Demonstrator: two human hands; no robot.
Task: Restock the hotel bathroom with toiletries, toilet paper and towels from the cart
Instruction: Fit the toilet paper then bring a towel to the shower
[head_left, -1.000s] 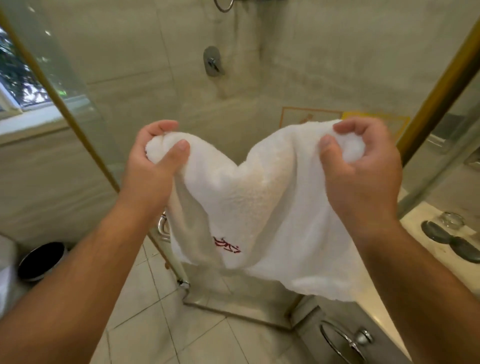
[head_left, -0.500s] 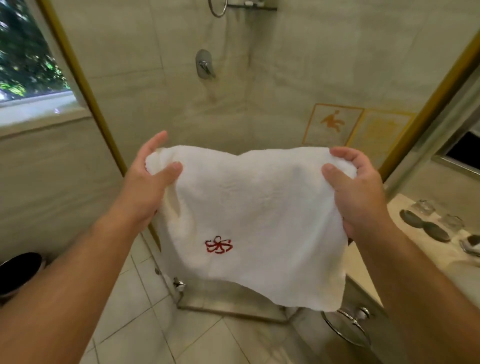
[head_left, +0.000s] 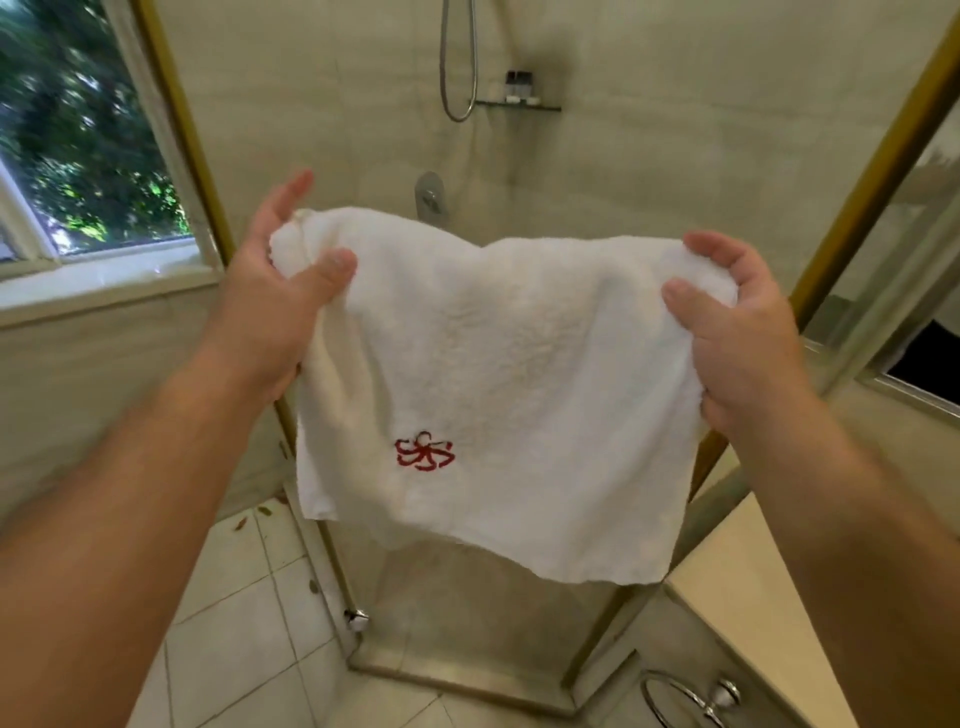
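Item: white terry hand towel (head_left: 509, 374), held spread in the air before a glass shower stall.

Detail: The left hand (head_left: 270, 306) pinches the towel's upper left corner, thumb on the near face and fingers behind it. The right hand (head_left: 737, 332) grasps the upper right corner, fingers curled over the top edge and thumb in front. The cloth hangs flat between them, its lower edge free above the pale tiled floor (head_left: 234, 649), touching nothing else. A red embroidered emblem (head_left: 423, 451) sits low on the left of the near face. On the far wall are a chrome shower hose (head_left: 457, 62), a round chrome mixer valve (head_left: 430, 200) and a narrow wall shelf (head_left: 519, 106) carrying small dark bottles (head_left: 519, 83). At far left is a window (head_left: 78, 156). At near right are a cream surface (head_left: 753, 597) and a chrome towel ring (head_left: 685, 701).
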